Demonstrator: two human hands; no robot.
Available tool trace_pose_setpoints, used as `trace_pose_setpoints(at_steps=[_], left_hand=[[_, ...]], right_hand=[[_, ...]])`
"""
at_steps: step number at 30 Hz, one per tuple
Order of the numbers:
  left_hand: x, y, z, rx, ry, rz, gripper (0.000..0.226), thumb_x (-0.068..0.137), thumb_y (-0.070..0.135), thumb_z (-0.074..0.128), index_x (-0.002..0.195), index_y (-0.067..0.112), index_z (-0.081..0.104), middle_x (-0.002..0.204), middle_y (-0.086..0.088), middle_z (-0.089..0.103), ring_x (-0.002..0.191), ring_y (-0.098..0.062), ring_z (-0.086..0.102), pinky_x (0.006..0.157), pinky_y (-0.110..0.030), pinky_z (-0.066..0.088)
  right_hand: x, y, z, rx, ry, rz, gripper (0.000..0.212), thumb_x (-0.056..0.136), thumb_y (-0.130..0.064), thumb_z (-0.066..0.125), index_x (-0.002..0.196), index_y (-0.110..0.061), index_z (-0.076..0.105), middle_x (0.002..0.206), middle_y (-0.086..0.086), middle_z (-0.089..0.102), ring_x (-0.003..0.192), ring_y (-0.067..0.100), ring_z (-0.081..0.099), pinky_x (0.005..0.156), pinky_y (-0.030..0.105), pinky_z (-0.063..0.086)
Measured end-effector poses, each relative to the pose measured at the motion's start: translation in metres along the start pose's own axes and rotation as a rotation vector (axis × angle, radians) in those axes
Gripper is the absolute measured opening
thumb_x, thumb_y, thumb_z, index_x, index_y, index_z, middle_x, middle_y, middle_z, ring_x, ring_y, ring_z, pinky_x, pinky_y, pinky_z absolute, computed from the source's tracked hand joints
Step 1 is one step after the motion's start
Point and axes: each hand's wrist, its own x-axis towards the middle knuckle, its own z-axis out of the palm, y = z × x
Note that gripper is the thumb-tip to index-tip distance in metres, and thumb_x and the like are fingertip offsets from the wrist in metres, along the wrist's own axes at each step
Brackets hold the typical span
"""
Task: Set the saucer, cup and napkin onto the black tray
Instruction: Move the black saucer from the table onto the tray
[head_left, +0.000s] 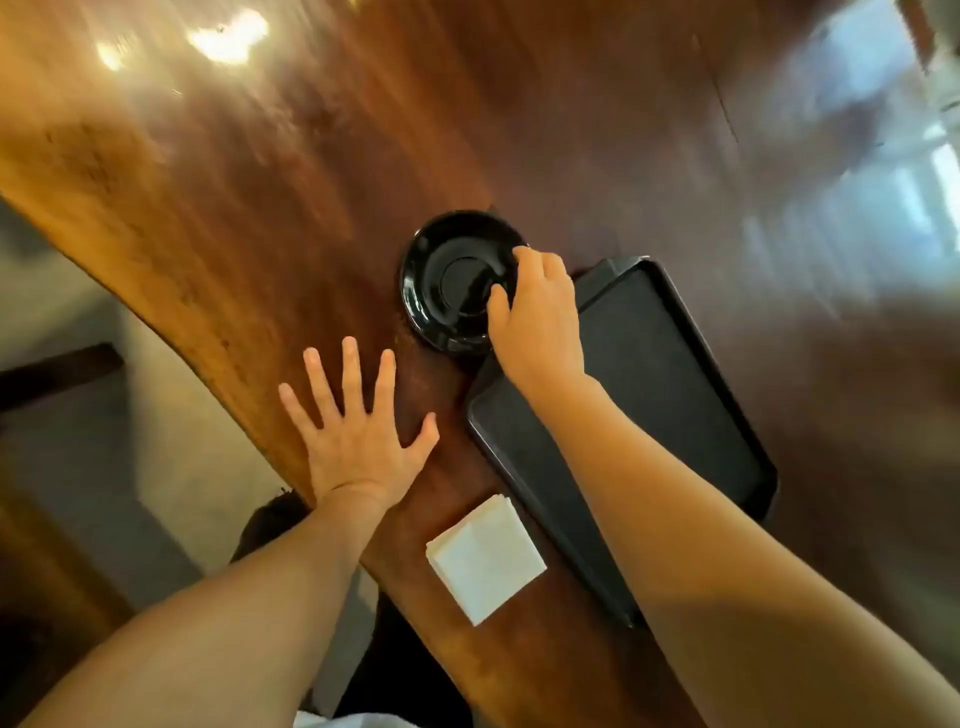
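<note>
Right hand (537, 317) pinched the black saucer's (457, 283) rim; left hand (353, 421) lay spread flat, empty, on the bench (311, 208). Glossy glaze could slip against the tray (665, 374) lip.

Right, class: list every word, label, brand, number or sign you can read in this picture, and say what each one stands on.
None: no readable text shows.
black tray: plain.
saucer: plain.
napkin: blank white.
wooden table: only glare and blur.
</note>
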Motion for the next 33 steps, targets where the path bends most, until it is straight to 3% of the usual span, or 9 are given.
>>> trace_pose_setpoints(at_steps=[2, 5, 11, 15, 16, 18, 20, 25, 33], left_hand=[[0.002, 0.0, -0.002, -0.015, 0.025, -0.006, 0.093, 0.086, 0.075, 0.041, 0.162, 0.024, 0.028, 0.171, -0.018, 0.021, 0.158, -0.049, 0.007, 0.122, -0.068, -0.004], [0.001, -0.001, 0.006, 0.009, 0.094, 0.018, 0.092, 0.084, 0.073, 0.047, 0.161, 0.022, 0.037, 0.17, -0.019, 0.025, 0.156, -0.05, 0.013, 0.122, -0.068, 0.0], [0.004, -0.003, 0.018, 0.044, 0.158, -0.01, 0.087, 0.086, 0.075, 0.033, 0.159, 0.027, 0.03, 0.17, -0.015, 0.021, 0.158, -0.04, -0.004, 0.123, -0.064, -0.005], [0.005, -0.004, 0.021, 0.059, 0.181, -0.008, 0.084, 0.088, 0.073, 0.033, 0.159, 0.028, 0.033, 0.17, -0.015, 0.023, 0.159, -0.044, 0.008, 0.124, -0.063, -0.005], [0.005, -0.004, 0.022, 0.057, 0.197, -0.008, 0.084, 0.089, 0.073, 0.034, 0.159, 0.028, 0.034, 0.17, -0.015, 0.023, 0.158, -0.045, 0.011, 0.124, -0.063, -0.004], [0.006, -0.003, 0.021, 0.064, 0.208, -0.014, 0.083, 0.089, 0.073, 0.034, 0.159, 0.028, 0.035, 0.17, -0.015, 0.024, 0.158, -0.045, 0.013, 0.124, -0.062, -0.005], [0.005, -0.003, 0.021, 0.068, 0.212, -0.016, 0.082, 0.09, 0.072, 0.034, 0.159, 0.028, 0.036, 0.17, -0.015, 0.025, 0.158, -0.045, 0.013, 0.124, -0.061, -0.006], [0.004, -0.003, 0.02, 0.059, 0.224, -0.018, 0.081, 0.091, 0.071, 0.035, 0.159, 0.027, 0.038, 0.171, -0.014, 0.024, 0.158, -0.045, 0.013, 0.124, -0.062, -0.003], [0.003, 0.0, 0.018, 0.051, 0.189, -0.046, 0.083, 0.095, 0.077, 0.013, 0.16, 0.031, 0.037, 0.173, -0.01, 0.022, 0.159, -0.041, 0.012, 0.126, -0.063, 0.002]], right_hand=[[0.018, 0.006, -0.003, -0.034, -0.01, 0.011, 0.048, 0.101, -0.013, 0.054, 0.146, -0.002, 0.04, 0.144, 0.019, 0.045, 0.125, 0.036, 0.044, 0.104, 0.042, 0.041], [0.04, 0.016, -0.005, -0.075, -0.066, 0.06, 0.049, 0.101, -0.01, 0.051, 0.147, -0.005, 0.037, 0.145, 0.018, 0.043, 0.125, 0.035, 0.043, 0.098, 0.04, 0.042], [0.067, 0.029, -0.004, -0.029, -0.157, 0.086, 0.023, 0.098, -0.005, 0.056, 0.121, 0.0, 0.059, 0.114, 0.016, 0.063, 0.101, 0.032, 0.06, 0.078, 0.034, 0.047], [0.073, 0.032, -0.006, 0.068, -0.205, 0.146, 0.013, 0.094, -0.005, 0.06, 0.106, -0.005, 0.064, 0.096, 0.007, 0.062, 0.075, 0.017, 0.055, 0.059, 0.02, 0.042], [0.073, 0.033, -0.007, 0.1, -0.202, 0.153, 0.01, 0.093, -0.005, 0.061, 0.102, -0.006, 0.065, 0.093, 0.006, 0.063, 0.072, 0.015, 0.056, 0.061, 0.02, 0.046], [0.068, 0.032, -0.008, 0.188, -0.19, 0.167, 0.008, 0.091, -0.004, 0.063, 0.098, -0.004, 0.066, 0.087, 0.007, 0.066, 0.077, 0.022, 0.064, 0.074, 0.033, 0.058], [0.06, 0.031, -0.011, 0.316, -0.192, 0.212, 0.004, 0.089, -0.003, 0.064, 0.092, -0.005, 0.063, 0.083, 0.006, 0.065, 0.085, 0.03, 0.07, 0.077, 0.043, 0.062], [0.038, 0.035, -0.019, 0.641, -0.24, 0.402, 0.013, 0.09, 0.002, 0.065, 0.099, -0.004, 0.058, 0.101, 0.013, 0.068, 0.086, 0.027, 0.072, 0.062, 0.038, 0.066], [-0.019, 0.062, -0.03, 1.293, -0.266, 0.699, 0.013, 0.096, 0.008, 0.056, 0.108, 0.001, 0.056, 0.113, 0.023, 0.069, 0.088, 0.032, 0.077, 0.072, 0.042, 0.065]])
